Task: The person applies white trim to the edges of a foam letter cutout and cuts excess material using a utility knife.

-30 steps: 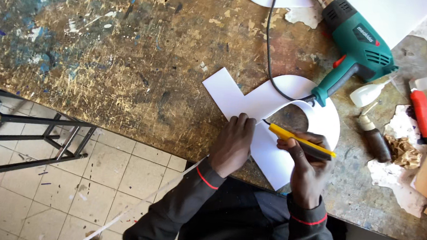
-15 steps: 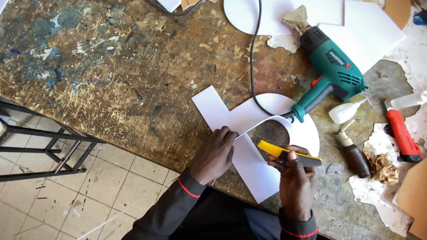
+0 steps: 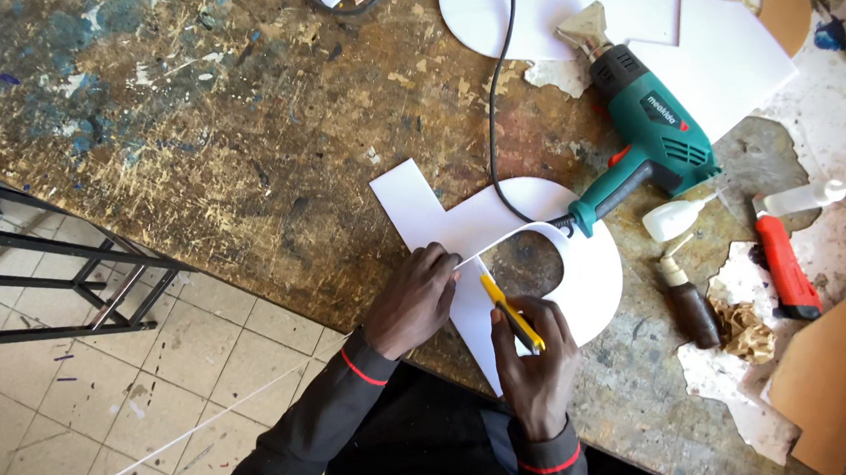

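A white board cut-out [image 3: 594, 279] with a straight arm and a curved loop lies near the front edge of a worn, paint-stained workbench [image 3: 204, 103]. My left hand [image 3: 414, 301] presses flat on the cut-out's lower left part. My right hand [image 3: 534, 359] grips a yellow utility knife [image 3: 509, 311], whose tip points up-left and touches the board next to my left fingertips. A thin white strip curves up from the board just above the blade.
A green heat gun [image 3: 655, 120] with a black cord lies just behind the cut-out. To the right are a red-handled cutter [image 3: 783, 265], a white glue bottle [image 3: 674, 220], a brown bottle [image 3: 691, 311], and brown cardboard [image 3: 831, 370]. More white sheets [image 3: 723, 60] lie at the back. A black metal stand [image 3: 53, 281] is on the tiled floor at left.
The view has shifted, so the bench things sit lower and further left. My right hand has turned the knife from nearly level to a steep diagonal, tip close to my left fingers.
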